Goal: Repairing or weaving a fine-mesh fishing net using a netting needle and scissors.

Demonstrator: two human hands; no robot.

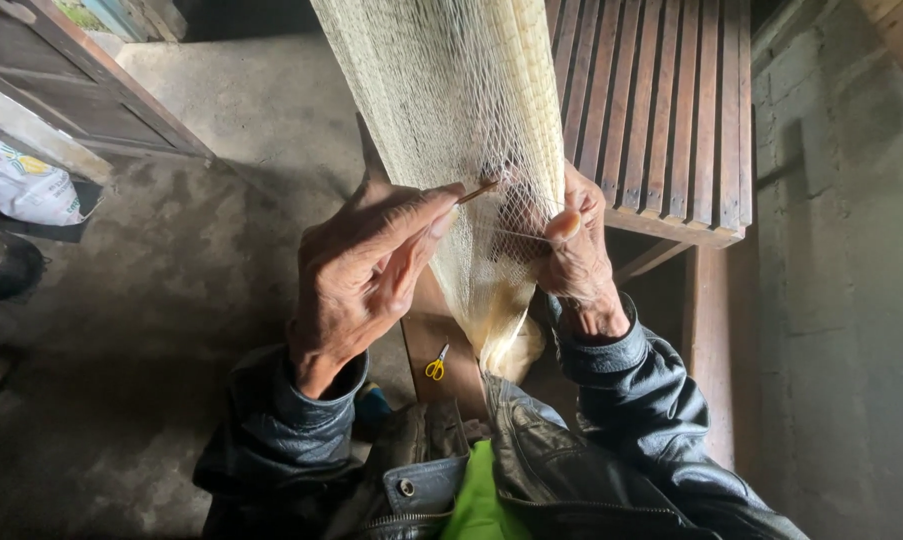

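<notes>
Between my hands: I see a pale fishing net (451, 110) hanging down from the top of the view and bunching toward my lap.
Left hand: my left hand (361, 275) has thumb and forefinger pinched together on a thin wooden needle (478, 190), its tip at the mesh.
Right hand: my right hand (576, 250) is clamped on the net, with a taut thread crossing under the thumb.
In the way: the net's folds cover most of my right fingers, so I cannot tell how many strands they grip.
Nearby: small yellow-handled scissors (437, 363) lie on a brown board (441, 345) just below the net; a slatted wooden bench (661, 110) stands behind it, touching the hanging mesh.
Surface and room: I see a dim grey concrete floor (191, 250), a rough block wall (841, 250) on the right, and a wooden door frame (91, 90) at upper left.
Containers: a white plastic sack (21, 185), bulging, lies by the door; its contents are hidden.
</notes>
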